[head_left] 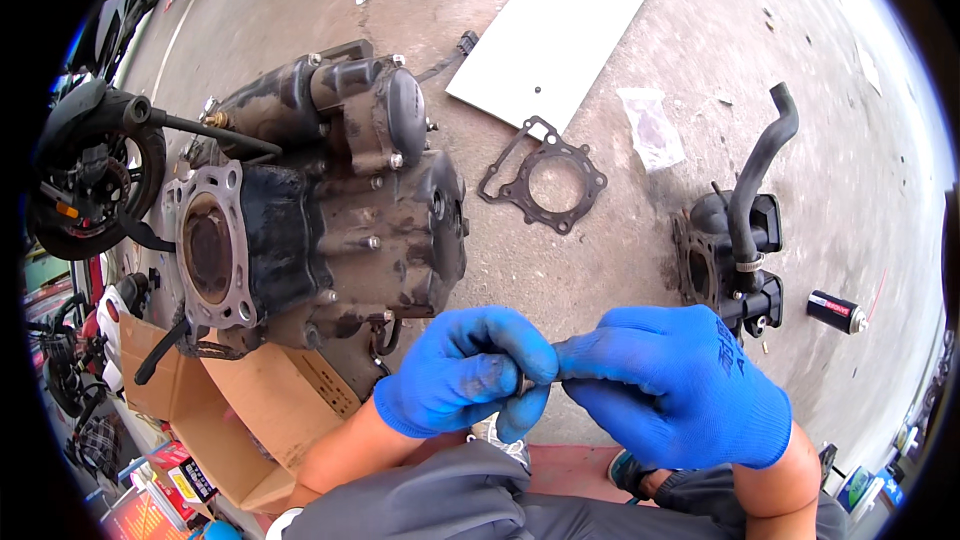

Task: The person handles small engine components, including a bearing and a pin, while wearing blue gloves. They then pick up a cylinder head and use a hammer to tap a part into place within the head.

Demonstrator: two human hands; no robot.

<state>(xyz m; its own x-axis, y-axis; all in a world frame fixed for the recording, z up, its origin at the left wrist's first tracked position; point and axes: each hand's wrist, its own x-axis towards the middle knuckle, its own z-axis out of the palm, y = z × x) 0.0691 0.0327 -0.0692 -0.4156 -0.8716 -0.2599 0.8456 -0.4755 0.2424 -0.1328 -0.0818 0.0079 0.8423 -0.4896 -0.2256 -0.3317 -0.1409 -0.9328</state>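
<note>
**Our left grip (465,370) and right grip (685,380) meet over a small dark part (523,384)**

Both grips, in blue gloves with darkened fingertips, come together just above our grey trousers (430,490). The left is closed, thumb and fingers curled round the small dark part, so only a sliver of it shows between them. The right has its thumb and forefinger drawn together in a pinch; we cannot tell whether they hold the part's other end or only rest against the left fingertips.

What counts most is how that part sits: it lies inside the left grip, just left of the right fingertips and nearly level with them. The left is the nearer hand, already around it. Its long axis seems to us to run across, from one grip toward the other, but the fingers hide too much to be sure.

Beyond the left grip we see a dirty black engine (370,230), its round bore facing left, with an open cardboard box (205,410) below it. Ahead of the grips, a flat gasket (523,194) lies on the concrete floor (610,265), touching or just beside a white board (560,35), with a clear plastic bag (652,132) near. To the right sit a smaller engine part (708,215) with a curved black hose (743,210) and a spray can (832,310).
</note>
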